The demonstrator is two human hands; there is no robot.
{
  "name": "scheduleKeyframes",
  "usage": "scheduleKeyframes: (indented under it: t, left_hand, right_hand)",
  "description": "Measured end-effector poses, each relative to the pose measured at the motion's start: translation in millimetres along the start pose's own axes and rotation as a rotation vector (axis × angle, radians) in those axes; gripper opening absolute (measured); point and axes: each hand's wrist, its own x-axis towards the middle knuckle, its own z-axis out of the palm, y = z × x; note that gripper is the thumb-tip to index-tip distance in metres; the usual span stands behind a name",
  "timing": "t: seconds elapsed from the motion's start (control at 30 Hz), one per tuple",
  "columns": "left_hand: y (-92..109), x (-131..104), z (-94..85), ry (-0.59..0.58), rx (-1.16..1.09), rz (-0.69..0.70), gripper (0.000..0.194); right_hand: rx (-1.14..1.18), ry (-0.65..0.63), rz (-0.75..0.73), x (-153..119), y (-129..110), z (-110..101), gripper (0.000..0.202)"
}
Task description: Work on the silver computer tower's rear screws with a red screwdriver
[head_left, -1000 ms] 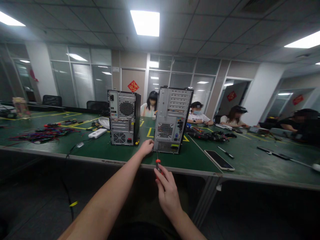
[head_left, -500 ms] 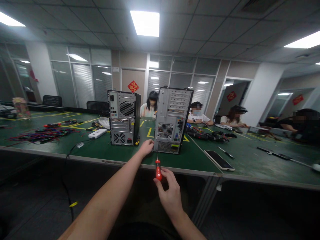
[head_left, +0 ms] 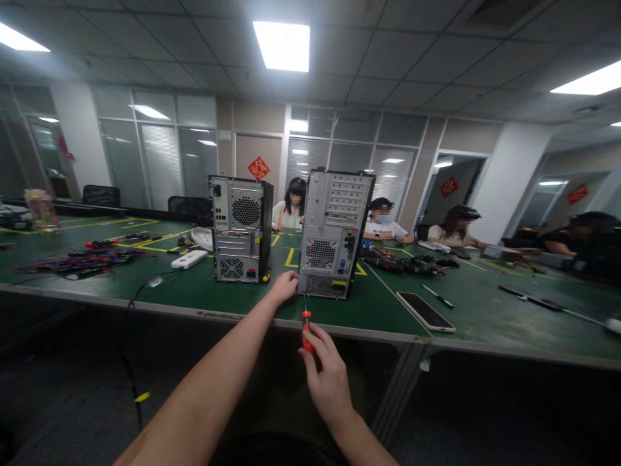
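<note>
A silver-and-black computer case [head_left: 317, 223] stands upright near the table's front edge, its back panel with ports and vents facing me. My left hand [head_left: 285, 286] is against its lower left edge, fingers curled there and partly hidden. My right hand [head_left: 330, 372] is closed around the red and black handle of a screwdriver [head_left: 306, 333]. The screwdriver's thin shaft points away from me and its tip meets the lower left corner of the back panel. Whether a screw sits at the tip is too small to tell. A second computer case [head_left: 237, 226] stands to the left, also back side toward me.
On the green table [head_left: 272, 317] at left lie coloured cables [head_left: 92, 259] and a white power strip [head_left: 189, 259]. To the right are black cables [head_left: 412, 264], a phone [head_left: 425, 312] and a small slim tool [head_left: 438, 296]. Several people sit across the table.
My right hand's fingers have shifted forward and around the screwdriver handle, covering more of it. My left hand and both cases stay in place.
</note>
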Motion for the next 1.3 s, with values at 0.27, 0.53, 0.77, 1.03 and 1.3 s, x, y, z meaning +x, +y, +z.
scheduleKeyframes:
  t: [0.27, 0.53, 0.77, 1.03, 1.3]
  left_hand:
    - [-2.4, 0.3, -0.3, -0.02, -0.022, -0.013, 0.018]
    - [-0.8, -0.9, -0.1, -0.015, -0.036, -0.009, 0.017]
    - [0.1, -0.9, -1.0, -0.015, -0.024, -0.01, 0.017]
    - [0.2, 1.1, -0.3, -0.01, 0.01, -0.024, 0.019]
    - [-1.2, 0.1, 0.0, -0.005, -0.013, -0.025, 0.018]
  right_hand:
    - [0.05, 0.026, 0.11, 2.2, -1.5, -3.3, 0.023]
    - [0.035, -0.056, -0.01, 0.2, -0.3, -0.9, 0.041]
    - [-0.017, -0.114, -0.028, -1.5, 1.5, 1.0, 0.049]
    - [0.004, -0.024, 0.008, -0.6, -2.3, 0.2, 0.042]
    - [0.042, 0.015, 0.091, 1.1, -5.0, -2.2, 0.02]
